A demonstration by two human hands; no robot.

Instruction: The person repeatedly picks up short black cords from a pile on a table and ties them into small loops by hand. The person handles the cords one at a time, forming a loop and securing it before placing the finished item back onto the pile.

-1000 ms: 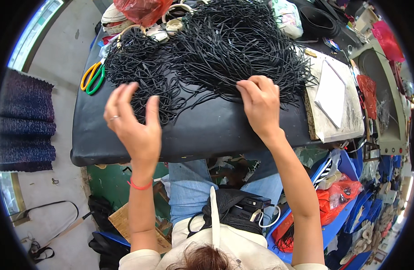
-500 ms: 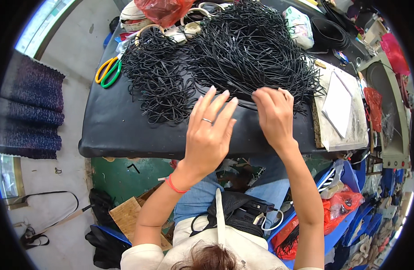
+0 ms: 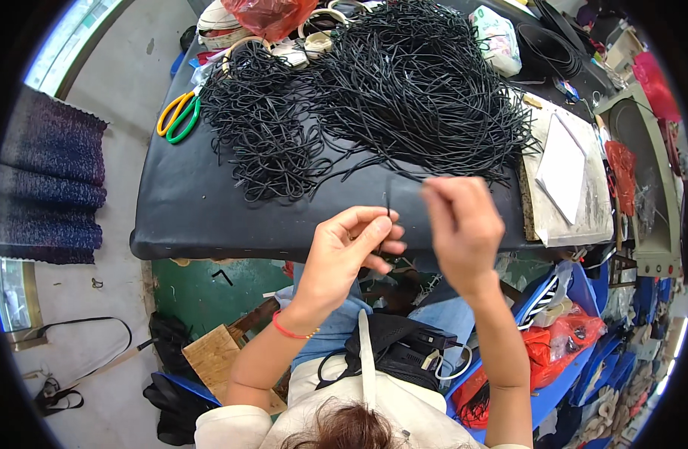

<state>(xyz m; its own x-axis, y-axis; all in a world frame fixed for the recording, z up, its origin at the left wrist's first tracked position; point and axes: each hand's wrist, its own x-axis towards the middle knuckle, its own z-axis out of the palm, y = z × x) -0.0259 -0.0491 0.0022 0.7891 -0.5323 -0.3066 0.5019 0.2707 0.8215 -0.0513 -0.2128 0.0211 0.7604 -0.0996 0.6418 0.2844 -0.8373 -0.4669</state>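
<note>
My left hand [image 3: 356, 247] is over the table's front edge, thumb and fingers pinched on a thin black cord [image 3: 389, 198]. A short end of that cord stands up above the fingertips. To its right, my right hand [image 3: 463, 224] is raised with fingers curled, blurred by motion; whatever is in its fingers cannot be made out. Beyond both hands lies a large heap of black cords [image 3: 419, 90]. A smaller pile of looped black cords [image 3: 265, 135] lies left of the heap, with a few strands trailing between the two.
Scissors with yellow and green handles [image 3: 181, 118] lie at the table's left side. White sheets [image 3: 561, 168] rest on a pale board [image 3: 534, 217] at the right. Behind the cords are a red plastic bag [image 3: 269, 15] and a white packet [image 3: 496, 41]. A blue bin [image 3: 576, 359] stands below right.
Both hands have drawn back from the large heap toward me. My left hand has gone from open fingers to a pinch on a black cord. My right hand has curled and turned.
</note>
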